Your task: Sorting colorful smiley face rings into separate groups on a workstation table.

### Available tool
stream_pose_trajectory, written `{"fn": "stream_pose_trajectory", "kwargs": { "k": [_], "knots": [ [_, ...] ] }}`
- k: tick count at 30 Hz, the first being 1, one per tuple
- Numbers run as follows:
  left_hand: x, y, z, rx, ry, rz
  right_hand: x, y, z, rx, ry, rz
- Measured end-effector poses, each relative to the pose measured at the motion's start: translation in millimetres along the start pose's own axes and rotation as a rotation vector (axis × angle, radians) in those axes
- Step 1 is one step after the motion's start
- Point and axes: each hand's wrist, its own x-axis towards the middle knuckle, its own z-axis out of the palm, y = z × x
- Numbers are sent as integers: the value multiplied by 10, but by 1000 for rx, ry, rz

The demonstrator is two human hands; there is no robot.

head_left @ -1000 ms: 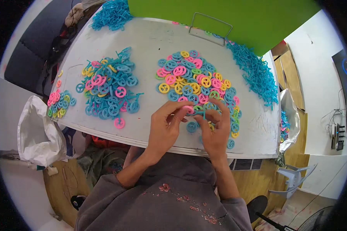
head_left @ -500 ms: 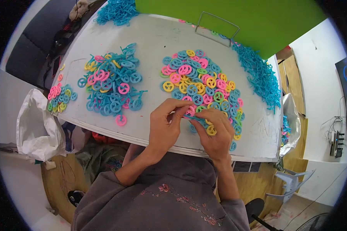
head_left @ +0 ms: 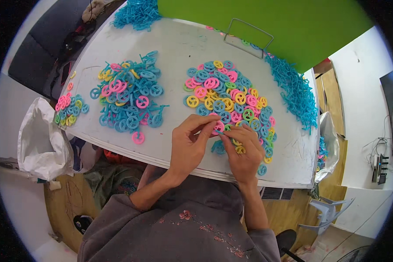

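Note:
Close to the table's near edge, my left hand [head_left: 188, 146] pinches a small pink plastic wheel [head_left: 219, 126] between thumb and fingers. Facing it, my right hand [head_left: 243, 150] is closed on a thin blue plastic piece [head_left: 222, 132] that meets the wheel's lower side; the fingertips partly cover it. Just beyond both hands spreads a pile of loose spoked wheels [head_left: 218, 105] in blue, pink, yellow and green. To the left lies a heap of wheels joined to blue stems [head_left: 131, 100]. One pink wheel [head_left: 138, 138] lies at that heap's near side.
Blue stem pieces are heaped at the far left [head_left: 137, 15] and along the right edge [head_left: 294, 89]. A green panel [head_left: 266, 26] with a wire frame [head_left: 249, 37] stands at the back. White sacks hang at the left [head_left: 43, 144] and right [head_left: 329, 148]. A small wheel cluster [head_left: 70, 109] sits far left.
Both hands stay together, with the pink wheel tilted slightly and the blue piece showing at its lower side. The whole view has shifted a little.

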Motion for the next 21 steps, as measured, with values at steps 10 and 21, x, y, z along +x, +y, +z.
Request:
{"fn": "stream_pose_trajectory", "kwargs": {
  "k": [10,21],
  "knots": [
    [1,-76,-53,144,-8,72,-61,1,113,40,45,175],
    [-4,-51,-38,13,36,54,-45,-147,148,166,76,400]
  ]
}}
